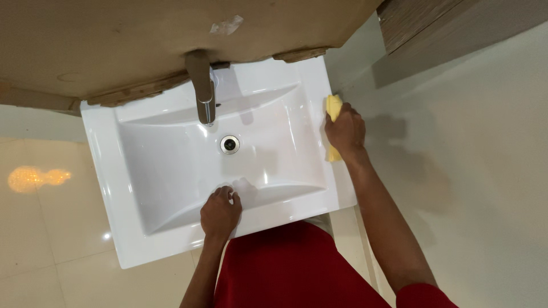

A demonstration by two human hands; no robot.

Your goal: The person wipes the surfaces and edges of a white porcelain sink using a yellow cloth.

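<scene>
right hand (345,130) grips a yellow cloth (333,106) on the sink (114,188) rim, frame right; left hand (220,212) rests curled, empty, lower centre.

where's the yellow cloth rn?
In the head view, the yellow cloth lies on the right rim of the white ceramic sink, under the right hand, right of the chrome faucet.

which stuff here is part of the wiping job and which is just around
In use:
- yellow cloth, pressed by the right hand on the sink's right rim
- white sink
- left hand, resting on the sink's front edge

Just around:
- tap
- drain
- floor tiles
</scene>
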